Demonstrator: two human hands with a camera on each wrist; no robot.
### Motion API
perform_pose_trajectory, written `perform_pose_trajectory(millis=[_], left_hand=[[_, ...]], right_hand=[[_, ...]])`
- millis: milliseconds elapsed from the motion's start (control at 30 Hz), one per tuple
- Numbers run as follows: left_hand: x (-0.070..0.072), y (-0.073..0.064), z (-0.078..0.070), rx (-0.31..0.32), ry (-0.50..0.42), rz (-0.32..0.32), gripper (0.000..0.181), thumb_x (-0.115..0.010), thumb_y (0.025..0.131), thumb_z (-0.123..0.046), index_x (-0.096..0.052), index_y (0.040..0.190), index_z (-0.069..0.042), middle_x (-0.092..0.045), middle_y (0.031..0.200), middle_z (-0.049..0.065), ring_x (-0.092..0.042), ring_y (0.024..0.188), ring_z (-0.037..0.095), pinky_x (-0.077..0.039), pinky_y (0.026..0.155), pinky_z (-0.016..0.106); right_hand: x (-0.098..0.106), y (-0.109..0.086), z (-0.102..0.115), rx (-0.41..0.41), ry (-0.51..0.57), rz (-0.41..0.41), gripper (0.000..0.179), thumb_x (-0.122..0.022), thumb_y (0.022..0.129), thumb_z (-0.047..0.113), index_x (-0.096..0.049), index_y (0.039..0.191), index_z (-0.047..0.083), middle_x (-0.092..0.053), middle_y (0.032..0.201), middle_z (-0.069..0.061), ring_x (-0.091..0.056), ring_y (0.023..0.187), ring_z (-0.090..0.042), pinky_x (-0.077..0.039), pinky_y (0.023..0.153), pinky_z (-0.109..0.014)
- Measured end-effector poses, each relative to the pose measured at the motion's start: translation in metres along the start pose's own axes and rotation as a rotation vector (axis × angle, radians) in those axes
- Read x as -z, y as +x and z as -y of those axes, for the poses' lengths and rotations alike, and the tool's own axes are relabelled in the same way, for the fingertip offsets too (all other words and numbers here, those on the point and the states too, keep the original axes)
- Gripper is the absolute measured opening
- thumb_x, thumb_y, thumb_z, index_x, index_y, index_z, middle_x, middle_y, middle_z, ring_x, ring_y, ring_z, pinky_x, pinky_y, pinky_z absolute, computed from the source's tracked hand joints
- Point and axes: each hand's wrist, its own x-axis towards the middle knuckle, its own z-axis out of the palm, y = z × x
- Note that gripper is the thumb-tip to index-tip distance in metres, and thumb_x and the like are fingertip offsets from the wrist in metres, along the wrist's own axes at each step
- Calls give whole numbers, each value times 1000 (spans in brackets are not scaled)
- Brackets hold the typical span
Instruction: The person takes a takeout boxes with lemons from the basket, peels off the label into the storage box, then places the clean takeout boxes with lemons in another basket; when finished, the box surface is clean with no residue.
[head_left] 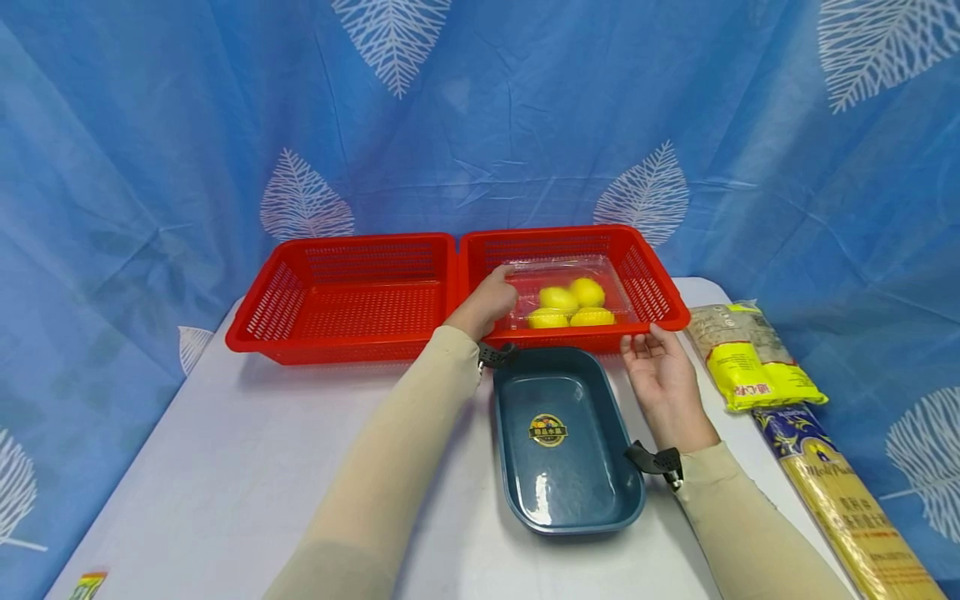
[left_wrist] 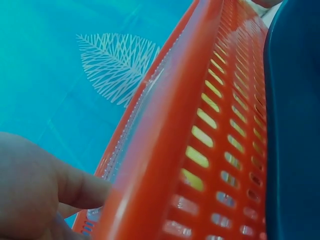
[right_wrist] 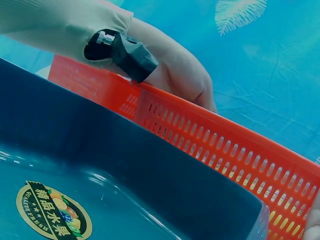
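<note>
A clear plastic box (head_left: 621,287) with several lemons (head_left: 587,292) lies in the right red basket (head_left: 670,292). My left hand (head_left: 491,302) reaches over the basket's front rim and grips the box's left side; in the left wrist view, thumb and finger are at the clear plastic just inside the rim. At the basket's front right corner, my right hand (head_left: 663,375) holds the rim, palm up, thumb on top and fingers against the front wall. Yellow shows through the slots in both wrist views. Some left fingertips are hidden.
A dark blue tray (head_left: 573,492) with a fruit label stands between my forearms, close against the basket. Another red basket (head_left: 367,308) adjoins on the left. Right of the baskets lie a yellow-and-clear food bag (head_left: 753,354) and a noodle packet (head_left: 855,508). A small packet (head_left: 88,586) lies front left.
</note>
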Motion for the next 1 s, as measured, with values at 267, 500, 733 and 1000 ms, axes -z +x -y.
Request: perform_pose_trajectory(millis=[267, 500, 733, 1000], left_hand=[[1, 0, -2, -23, 51, -37, 74, -60, 99, -2, -29, 165, -12, -45, 154, 15, -48, 125, 29, -52, 104, 45], [11, -12, -9, -104, 148, -13, 69, -62, 102, -15, -31, 163, -9, -46, 153, 16, -53, 106, 25, -55, 96, 42], [38, -33, -16, -184, 254, -3, 64, -62, 106, -29, -37, 162, -12, -41, 161, 13, -47, 135, 29, -43, 113, 48], [94, -61, -4, -228, 376, -56, 65, -61, 107, -33, -35, 164, -14, -38, 164, 10, -45, 141, 34, -42, 113, 52]], right_hand=[[0, -1, -1, 3, 2, -13, 58, -63, 105, 5, -38, 156, 20, -47, 141, -3, -54, 94, -18, -57, 89, -30], [1, 1, 0, 2, 23, -13, 63, -63, 105, 4, -36, 159, 21, -48, 139, -3, -54, 94, -19, -58, 89, -32], [-1, 0, 2, -14, 19, -24, 59, -63, 104, 5, -37, 155, 22, -51, 124, -4, -55, 91, -18, -57, 88, -31], [-1, 0, 4, -50, 41, -31, 57, -62, 104, 3, -38, 152, 23, -52, 121, -4, -56, 88, -20, -57, 88, -33]])
